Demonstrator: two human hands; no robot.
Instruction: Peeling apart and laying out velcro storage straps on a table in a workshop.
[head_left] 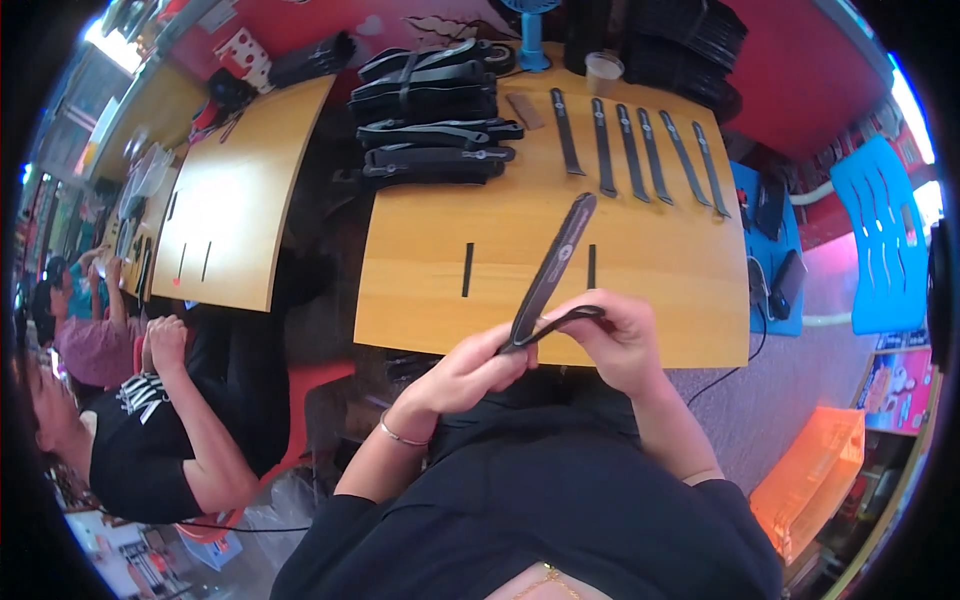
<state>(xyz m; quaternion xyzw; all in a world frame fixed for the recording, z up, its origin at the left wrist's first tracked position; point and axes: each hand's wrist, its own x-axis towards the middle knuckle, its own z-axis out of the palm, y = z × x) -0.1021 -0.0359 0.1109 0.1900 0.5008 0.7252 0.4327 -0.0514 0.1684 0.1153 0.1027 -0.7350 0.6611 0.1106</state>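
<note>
A black strap (553,265) with a rounded tip and a small pale mark is in both my hands over the near edge of the wooden table (420,312). My left hand (478,368) closes on its bend, and one length sticks up and away to the right. My right hand (625,342) pinches the other length, which loops toward it. Farther back, several similar straps (628,150) lie side by side in a row. Bundles of black straps (430,105) are piled at the back left. Two thin black strips (468,270) lie on the tabletop near my hands.
At the back are a blue fan (532,42), a plastic cup (603,72), a small brown piece (524,110) and a dark stack (688,50). A co-worker (170,420) sits left by another table (230,180). Right: a blue chair (878,235) and an orange crate (808,482).
</note>
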